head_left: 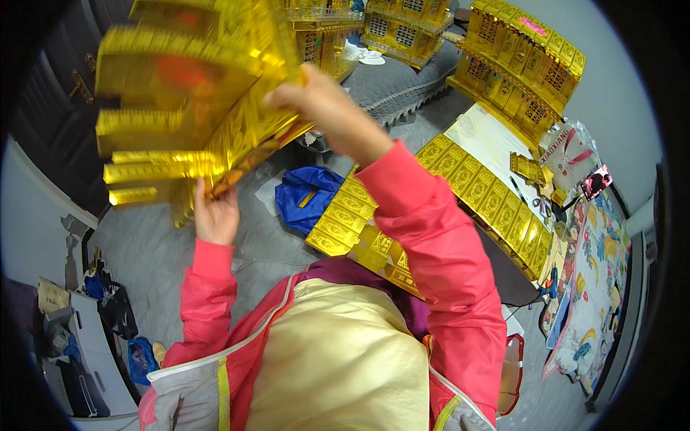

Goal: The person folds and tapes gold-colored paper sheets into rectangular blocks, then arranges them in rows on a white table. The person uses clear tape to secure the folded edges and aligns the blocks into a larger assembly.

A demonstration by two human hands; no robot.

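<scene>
Raised at the upper left is a large gold foil model building, tilted, with tiered edges and reddish patches, partly blurred by motion. My left hand grips its lower edge from beneath, the thumb up against the foil. Higher up, my right hand is closed around its right edge, with the fingers partly hidden behind it. Below and right of the piece, a table has gold embossed panels along its edge.
More gold model houses stand at the back. A blue bag lies on the floor. On the table are scissors, a dark pen and a plastic bag. At the far right is a flowered cloth; a dark door is at left.
</scene>
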